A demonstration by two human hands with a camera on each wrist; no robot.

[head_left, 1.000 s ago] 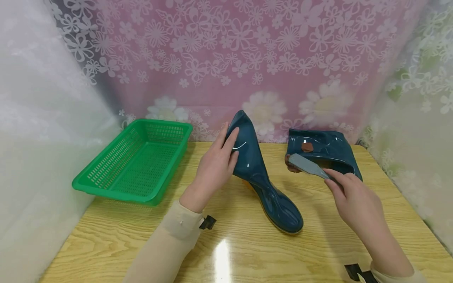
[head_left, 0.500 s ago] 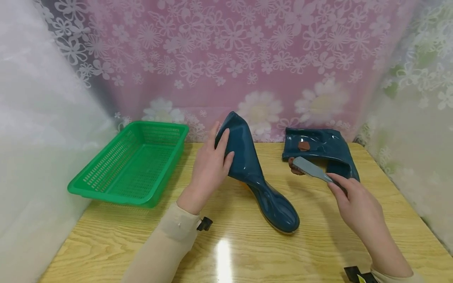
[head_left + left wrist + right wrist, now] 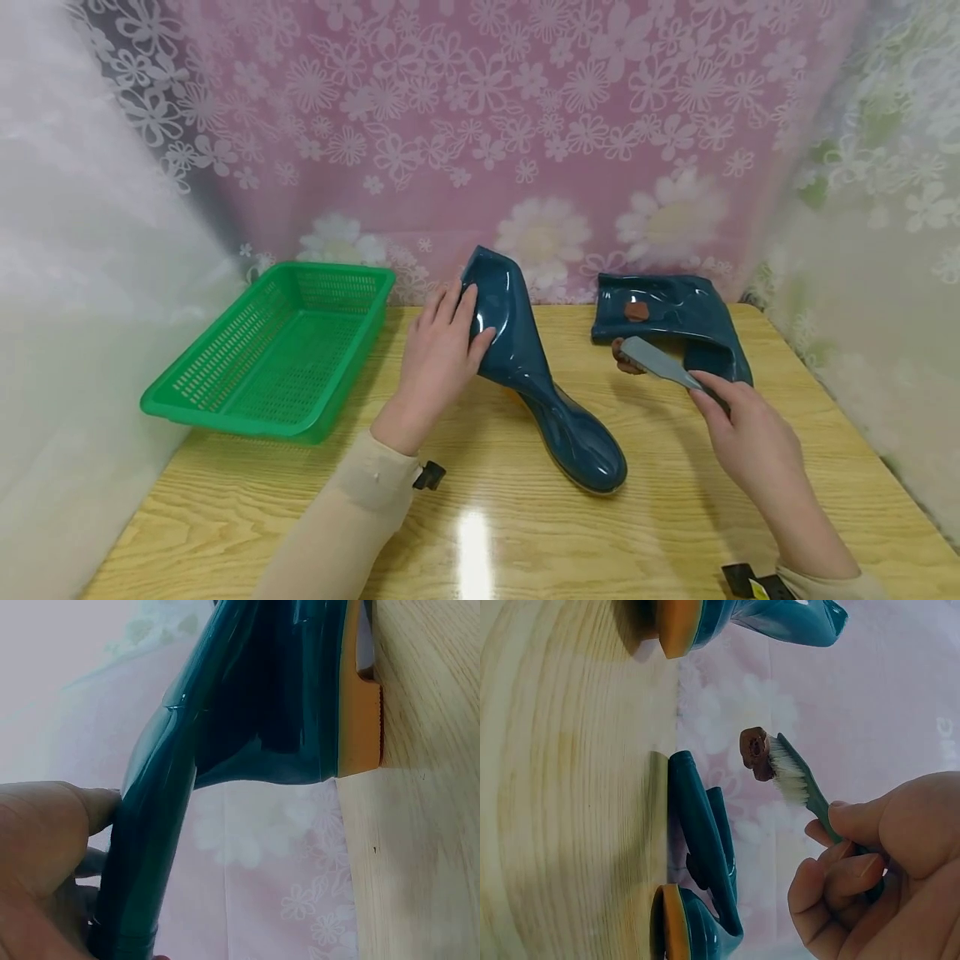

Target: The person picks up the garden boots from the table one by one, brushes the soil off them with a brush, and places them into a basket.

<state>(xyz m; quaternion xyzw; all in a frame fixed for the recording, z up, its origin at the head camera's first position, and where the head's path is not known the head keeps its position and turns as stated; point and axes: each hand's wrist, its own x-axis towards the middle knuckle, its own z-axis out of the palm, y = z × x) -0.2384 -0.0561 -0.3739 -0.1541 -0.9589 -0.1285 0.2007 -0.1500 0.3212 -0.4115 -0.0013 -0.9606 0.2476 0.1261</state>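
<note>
Left hand (image 3: 441,354) grips a boot (image 3: 517,333), right hand (image 3: 757,437) clamps its fingers on the brush (image 3: 656,362) toward the worktop's (image 3: 558,546) right edge; brushing, apparently underway, likely needs the lump (image 3: 755,752) shed.

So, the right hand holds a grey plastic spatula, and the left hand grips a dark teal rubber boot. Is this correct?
Not a spatula: the right wrist view shows white bristles, so the right hand holds a grey plastic brush. The left hand does grip the boot.
</note>
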